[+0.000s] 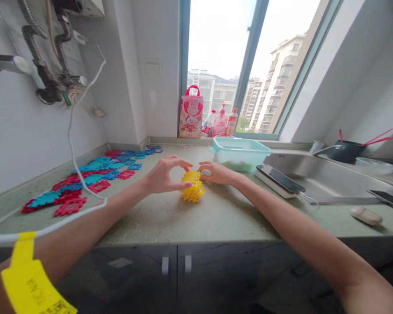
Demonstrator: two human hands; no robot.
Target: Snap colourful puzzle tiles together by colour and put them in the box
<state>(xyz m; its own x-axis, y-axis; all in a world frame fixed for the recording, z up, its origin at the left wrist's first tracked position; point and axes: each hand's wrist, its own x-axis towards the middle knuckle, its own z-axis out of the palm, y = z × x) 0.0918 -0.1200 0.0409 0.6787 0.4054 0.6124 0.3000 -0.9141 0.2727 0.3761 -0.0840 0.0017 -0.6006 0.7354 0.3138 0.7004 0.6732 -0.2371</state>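
A small yellow assembly of toothed plastic interlocking pieces [193, 192] stands on the countertop [170, 222] in front of me. My left hand [163, 174] curves in a wide C around its left side, thumb against the front and fingertips at the top back edge. From the right, my right hand [218, 173] reaches behind it, with bent fingers and thumb at its upper right edge. The right fingertips' exact contact is partly hidden. Several flat red interlocking pieces [70, 206] and blue ones [101, 164] lie spread out to the left.
A pale green plastic tub [240, 152] stands behind my right hand. Right of it are a phone [280, 178] on a white box, a steel sink [327, 174] and a computer mouse [366, 215]. A white cable [72, 144] hangs over the left side, crossing near my left forearm.
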